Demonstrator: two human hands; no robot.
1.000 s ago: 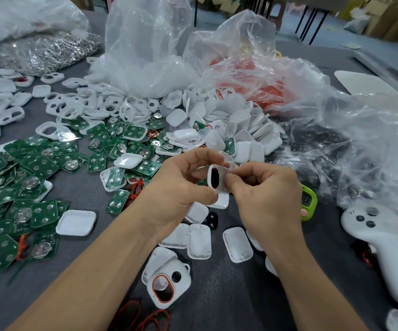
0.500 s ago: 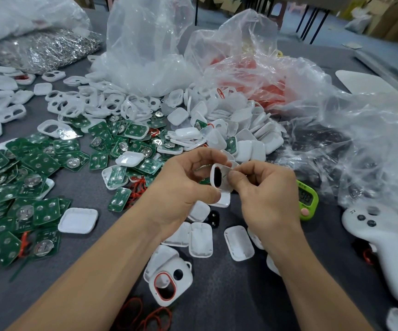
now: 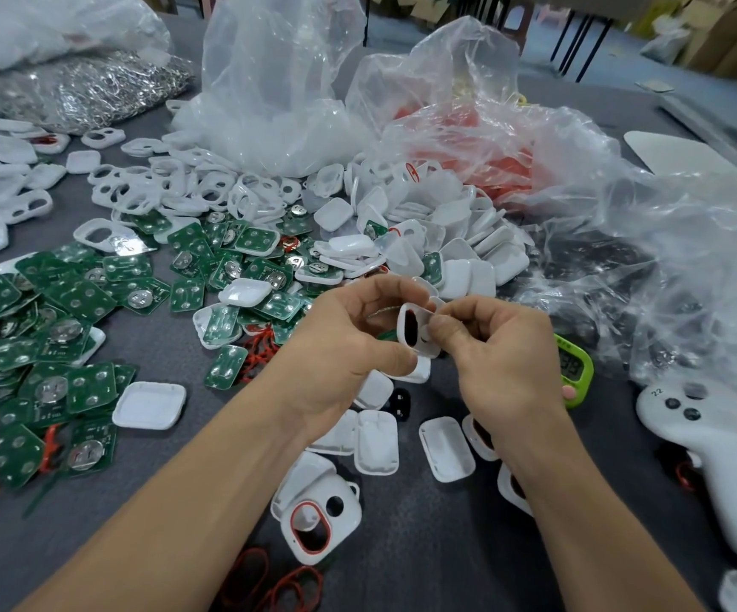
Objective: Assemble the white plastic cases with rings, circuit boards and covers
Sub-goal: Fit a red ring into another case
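Case (image 3: 421, 343) held upright, long axis vertical

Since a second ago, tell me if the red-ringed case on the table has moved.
No. The case keeps its place just below-left of the white cover; both shift together with the camera.

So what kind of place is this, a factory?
Probably a small assembly workshop or factory bench. Heaps of green circuit boards, piles of white covers and clear bags of parts crowd the grey table, and the left hand and right hand hold one white case.
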